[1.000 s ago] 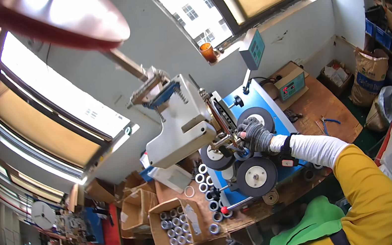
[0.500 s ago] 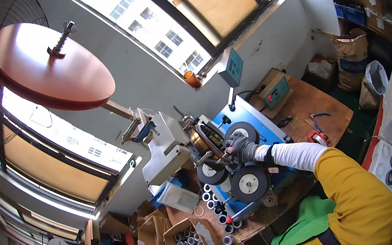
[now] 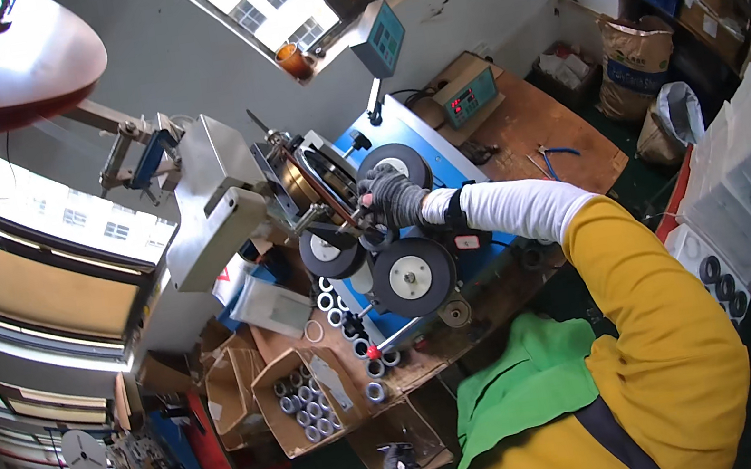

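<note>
My right hand [image 3: 392, 196], in a grey knit glove with a white sleeve cover, reaches into the winding head of a bench machine. Its fingers are curled around a small part next to a copper-coloured ring [image 3: 298, 184]. Three black wheels [image 3: 414, 276] sit on the machine's blue front panel [image 3: 427, 136], just below and beside the hand. My left hand [image 3: 398, 463], in a dark glove, hangs low over an open cardboard box [image 3: 421, 425]. I cannot make out its fingers or whether it holds anything.
A cardboard box of several metal rings [image 3: 309, 407] sits below the machine, and loose rings [image 3: 349, 320] lie on the wooden bench [image 3: 534, 131]. A green control box [image 3: 468, 97], blue pliers [image 3: 558, 152], sacks [image 3: 635, 64] and white stacked trays [image 3: 743, 183] are to the right.
The view has swung and come closer to the machine. My right hand has stayed at the winding head. My left hand, out of view half a second ago, shows again at the bottom.
</note>
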`<state>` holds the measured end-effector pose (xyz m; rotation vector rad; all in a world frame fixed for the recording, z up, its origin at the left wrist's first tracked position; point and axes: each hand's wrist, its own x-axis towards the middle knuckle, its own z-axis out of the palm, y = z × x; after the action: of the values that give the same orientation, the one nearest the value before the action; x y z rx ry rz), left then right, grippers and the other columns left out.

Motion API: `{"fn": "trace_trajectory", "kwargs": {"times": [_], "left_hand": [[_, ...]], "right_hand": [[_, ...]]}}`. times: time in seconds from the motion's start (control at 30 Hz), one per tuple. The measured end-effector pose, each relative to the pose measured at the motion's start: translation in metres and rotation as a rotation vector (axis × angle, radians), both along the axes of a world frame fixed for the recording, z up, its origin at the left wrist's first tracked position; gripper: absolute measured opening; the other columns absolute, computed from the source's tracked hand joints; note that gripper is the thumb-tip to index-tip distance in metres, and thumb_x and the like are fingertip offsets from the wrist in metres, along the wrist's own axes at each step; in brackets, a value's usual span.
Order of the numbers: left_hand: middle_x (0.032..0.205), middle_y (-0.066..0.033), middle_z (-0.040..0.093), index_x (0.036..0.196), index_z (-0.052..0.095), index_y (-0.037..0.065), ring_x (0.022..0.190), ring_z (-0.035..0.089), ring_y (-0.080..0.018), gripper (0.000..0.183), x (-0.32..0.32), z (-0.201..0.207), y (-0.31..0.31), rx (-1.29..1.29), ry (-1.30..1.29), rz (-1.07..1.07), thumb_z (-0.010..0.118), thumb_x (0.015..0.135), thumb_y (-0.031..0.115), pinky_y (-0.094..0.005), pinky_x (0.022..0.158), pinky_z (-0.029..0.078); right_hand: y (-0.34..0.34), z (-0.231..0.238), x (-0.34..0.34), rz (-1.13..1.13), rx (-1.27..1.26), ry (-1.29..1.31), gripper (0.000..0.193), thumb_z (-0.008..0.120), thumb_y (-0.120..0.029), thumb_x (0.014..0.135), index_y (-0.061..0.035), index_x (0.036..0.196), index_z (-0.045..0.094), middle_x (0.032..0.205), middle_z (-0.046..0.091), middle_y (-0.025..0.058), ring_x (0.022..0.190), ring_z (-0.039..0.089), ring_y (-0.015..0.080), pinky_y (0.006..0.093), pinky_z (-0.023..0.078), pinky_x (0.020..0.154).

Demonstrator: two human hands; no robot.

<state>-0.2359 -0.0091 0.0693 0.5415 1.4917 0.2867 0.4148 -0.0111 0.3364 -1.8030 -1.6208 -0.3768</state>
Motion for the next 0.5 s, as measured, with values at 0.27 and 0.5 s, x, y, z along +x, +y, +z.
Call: {"fn": "trace_trajectory", "kwargs": {"times": [0.27, 0.5], "left_hand": [[0.090, -0.0081, 0.060, 0.089, 0.056, 0.011, 0.084, 0.054, -0.0277, 0.015, 0.028, 0.027, -0.037, -0.022, 0.014, 0.234, 0.054, 0.080, 0.023, -0.0409, 0.082, 0.043], [0.093, -0.0087, 0.059, 0.090, 0.054, 0.010, 0.090, 0.053, -0.0297, 0.015, 0.035, 0.009, -0.045, -0.004, -0.008, 0.260, 0.053, 0.081, 0.022, -0.0458, 0.086, 0.040]], "right_hand": [[-0.016, 0.006, -0.010, 0.035, -0.045, 0.024, 0.022, 0.061, -0.026, 0.061, -0.0103, 0.076, 0.060, 0.089, 0.056, 0.0107, 0.087, 0.051, 0.0290, 0.0409, 0.038, 0.073], [-0.020, 0.010, -0.008, 0.001, -0.117, 0.005, 0.024, 0.060, -0.028, 0.062, -0.0100, 0.078, 0.062, 0.092, 0.056, 0.0111, 0.092, 0.050, 0.0270, 0.0394, 0.036, 0.077]]}}
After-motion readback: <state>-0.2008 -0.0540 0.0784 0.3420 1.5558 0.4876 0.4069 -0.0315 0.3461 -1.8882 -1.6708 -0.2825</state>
